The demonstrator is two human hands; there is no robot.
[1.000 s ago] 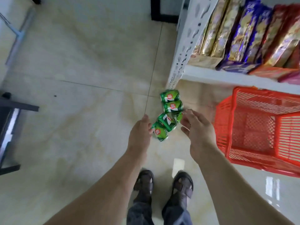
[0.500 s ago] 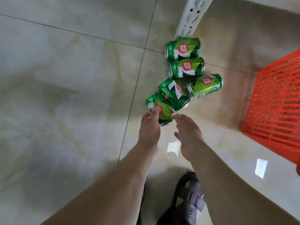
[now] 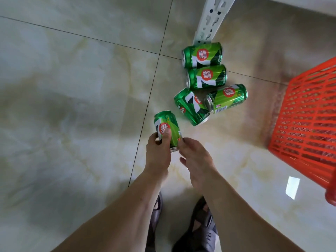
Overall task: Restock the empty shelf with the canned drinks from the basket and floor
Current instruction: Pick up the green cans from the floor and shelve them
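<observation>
Several green drink cans lie on the tiled floor. My left hand [image 3: 160,151] grips the nearest green can [image 3: 168,124] around its lower end, thumb across its red label, and holds it apart from the rest. My right hand [image 3: 195,159] sits just to the right of it, its fingertips touching the can's bottom edge. Two cans [image 3: 202,55] [image 3: 207,76] lie side by side near the shelf post. Two more cans [image 3: 190,106] [image 3: 227,98] lie on their sides just below those, touching each other.
A white perforated shelf post [image 3: 209,19] stands on the floor at the top, right above the cans. An orange plastic basket [image 3: 307,128] stands at the right edge. My feet in dark sandals [image 3: 198,230] are at the bottom centre. Open tile floor spreads to the left.
The view has dropped close to the floor. My left hand has closed around the nearest can and pulled it away from the pile toward me; my right hand has followed beside it.
</observation>
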